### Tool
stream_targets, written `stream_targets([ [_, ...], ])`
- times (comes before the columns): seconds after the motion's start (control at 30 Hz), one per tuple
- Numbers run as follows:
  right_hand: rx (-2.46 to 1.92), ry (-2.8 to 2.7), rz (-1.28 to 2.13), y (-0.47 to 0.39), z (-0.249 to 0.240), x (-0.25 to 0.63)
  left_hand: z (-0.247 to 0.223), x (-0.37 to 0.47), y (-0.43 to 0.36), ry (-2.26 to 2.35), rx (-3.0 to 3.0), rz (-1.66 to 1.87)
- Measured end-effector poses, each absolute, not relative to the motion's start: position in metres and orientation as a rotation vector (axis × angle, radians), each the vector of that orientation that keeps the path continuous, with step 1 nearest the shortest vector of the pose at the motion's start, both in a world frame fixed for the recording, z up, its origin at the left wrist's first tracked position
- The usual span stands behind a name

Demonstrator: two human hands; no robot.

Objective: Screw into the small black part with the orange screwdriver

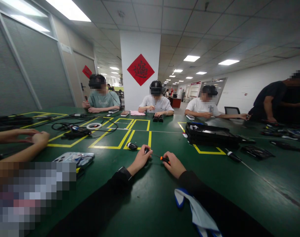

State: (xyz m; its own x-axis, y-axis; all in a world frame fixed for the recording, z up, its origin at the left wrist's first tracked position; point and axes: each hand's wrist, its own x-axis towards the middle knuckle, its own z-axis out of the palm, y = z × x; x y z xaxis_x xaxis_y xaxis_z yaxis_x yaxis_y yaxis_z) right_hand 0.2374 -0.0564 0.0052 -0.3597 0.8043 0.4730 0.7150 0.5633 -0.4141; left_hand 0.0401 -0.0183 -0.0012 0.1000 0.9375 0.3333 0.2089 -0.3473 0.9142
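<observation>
My right hand [175, 164] is closed around the black and orange handle of a screwdriver [165, 160]. Its thin shaft points left, toward my left hand [140, 158]. The fingers of that hand are closed on a small dark object [146, 150], mostly covered by the fingers, so its kind is unclear. I cannot tell whether the shaft's tip touches it. Both hands are low over the green table [154, 191]. Just beyond my left hand lies a short black and white cylinder [132, 146].
A black open case [211, 134] lies right of centre, with a black and white stick-like item [233, 156] nearby. By my right forearm is a blue-edged pale cloth strip [198, 210]. Cables [73, 126] lie left. A neighbour's hands [38, 138] are at left; several people sit opposite.
</observation>
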Motion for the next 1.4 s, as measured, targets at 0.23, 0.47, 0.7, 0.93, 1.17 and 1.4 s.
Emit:
stream_targets([
  [0.23,-1.244,-2.171,0.111,-0.0567,0.0079,0.2348,-0.0004,0.0394,-0.0202,1.127,1.688,1.289],
  [0.47,-1.239,-2.161,0.137,-0.0552,0.006,0.2383,-0.0048,0.0392,-0.0158,1.171,1.663,1.284],
  [0.7,-1.216,-2.165,0.148,-0.0517,0.0057,0.2385,-0.0037,0.0398,-0.0163,1.124,1.681,1.299],
  [0.93,-1.226,-2.165,0.12,-0.0555,0.01,0.2382,0.0012,0.0402,-0.0214,1.141,1.668,1.282],
  [1.17,-1.2,-2.145,0.212,-0.0562,0.0078,0.2369,0.0039,0.0407,-0.0242,1.152,1.672,1.29],
  [1.4,-1.235,-2.16,0.146,-0.0516,0.0056,0.2382,0.0034,0.0407,-0.023,1.178,1.658,1.277],
])
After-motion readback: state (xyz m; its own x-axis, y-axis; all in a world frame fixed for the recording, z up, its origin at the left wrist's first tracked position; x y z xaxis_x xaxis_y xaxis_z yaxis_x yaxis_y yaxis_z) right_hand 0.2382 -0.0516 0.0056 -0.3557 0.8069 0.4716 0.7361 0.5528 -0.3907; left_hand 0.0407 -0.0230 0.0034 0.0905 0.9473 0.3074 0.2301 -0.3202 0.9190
